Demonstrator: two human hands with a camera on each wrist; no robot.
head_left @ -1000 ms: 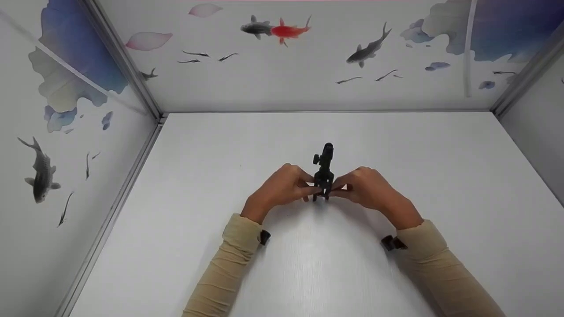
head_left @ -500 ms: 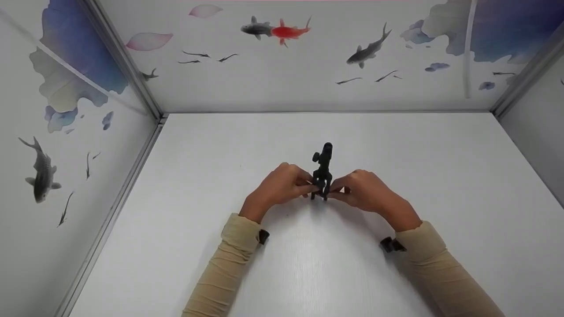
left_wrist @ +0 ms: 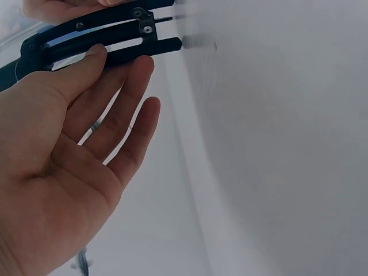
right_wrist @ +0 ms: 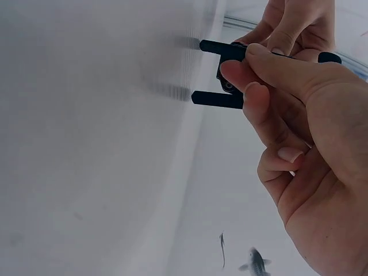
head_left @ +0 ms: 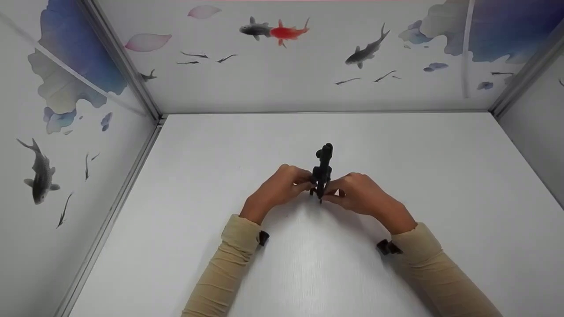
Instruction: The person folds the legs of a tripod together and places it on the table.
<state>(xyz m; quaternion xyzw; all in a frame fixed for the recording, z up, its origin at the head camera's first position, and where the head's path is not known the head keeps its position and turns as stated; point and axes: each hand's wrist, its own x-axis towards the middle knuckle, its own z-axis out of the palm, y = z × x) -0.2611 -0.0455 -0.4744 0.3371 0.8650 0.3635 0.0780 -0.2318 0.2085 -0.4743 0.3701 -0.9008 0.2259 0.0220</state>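
A small black tripod (head_left: 325, 160) stands upright on the white table between the two hands, its knobbed head pointing up. On its left side, the left hand (head_left: 282, 187) pinches a leg near the base. The right hand (head_left: 363, 196) pinches a leg on the other side with thumb and forefinger. Seen from the left wrist, the thumb presses a black leg (left_wrist: 164, 47), while the outer fingers extend loosely. In the right wrist view, one leg lies under the thumb and another leg (right_wrist: 215, 99) shows below it. Fingers hide part of the base.
The white tabletop (head_left: 211, 149) ends at a back wall (head_left: 308, 92) printed with fish and petals. A similar printed side wall (head_left: 26, 110) borders the left, and a plain grey-white one (head_left: 537, 114) the right. Metal rails run along the corners.
The tripod has turned about its upright axis, so its legs and side knob now face differently. The right hand has shifted slightly left and toward the person; the left hand is nearly still.
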